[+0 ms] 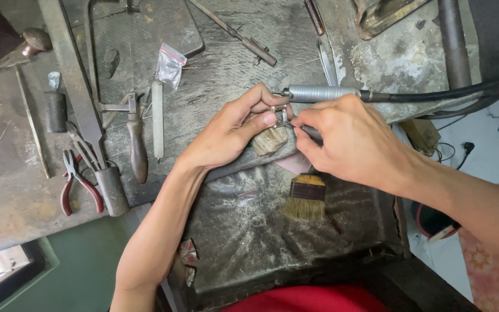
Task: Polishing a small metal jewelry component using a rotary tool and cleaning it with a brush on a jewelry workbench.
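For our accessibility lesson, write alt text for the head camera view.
Two bare hands meet over a worn bench peg: the left hand pinches a small square metal frame, the right hand works a slim tool against it. A brush and red-handled pliers lie nearby.

2 bare forearms, left hand, right hand, no sleeves, red garment at waist
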